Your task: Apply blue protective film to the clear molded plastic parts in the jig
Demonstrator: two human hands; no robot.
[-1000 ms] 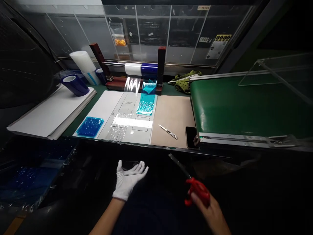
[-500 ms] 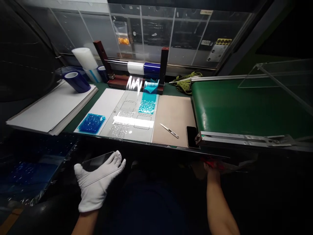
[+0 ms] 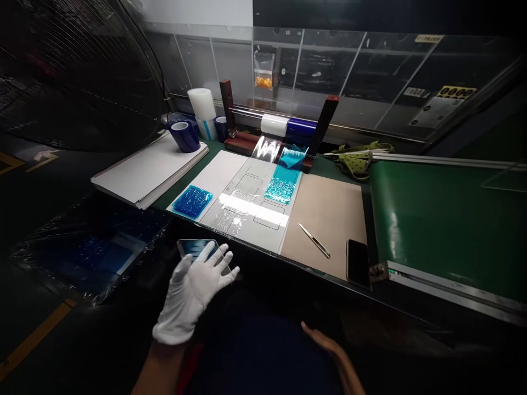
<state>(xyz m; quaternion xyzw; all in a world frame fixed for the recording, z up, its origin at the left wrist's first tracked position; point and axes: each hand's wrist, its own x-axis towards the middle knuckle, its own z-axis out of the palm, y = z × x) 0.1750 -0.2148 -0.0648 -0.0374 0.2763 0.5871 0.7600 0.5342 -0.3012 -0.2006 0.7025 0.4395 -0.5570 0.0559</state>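
My left hand [image 3: 195,291], in a white glove, grips a thin clear glass pane [image 3: 187,248] by its edges in front of the table. The fingers are spread and partly hide the pane, which reflects light. Low in the picture, my bare right hand [image 3: 323,340] is beside the dark clothing at my lap. One digit shows stretched out with nothing seen in it; the other fingers are lost in shadow. A stack of blue film pieces [image 3: 192,201] lies on white paper near the left hand. Turquoise film [image 3: 282,185] and clear film lie over the outlined sheet [image 3: 263,236].
Behind the sheet stands a film roll holder [image 3: 325,126] with white and blue rolls. A paper stack [image 3: 132,175] carries a blue tape roll [image 3: 184,137]. A pen-shaped cutter [image 3: 314,240] and a phone [image 3: 357,262] lie by the green conveyor belt [image 3: 432,219]. A fan [image 3: 82,71] is at left.
My view has turned left. The right hand has drawn back from a red object at the right to my lap. The left hand still holds the pane, now tilted differently with fingers more spread.
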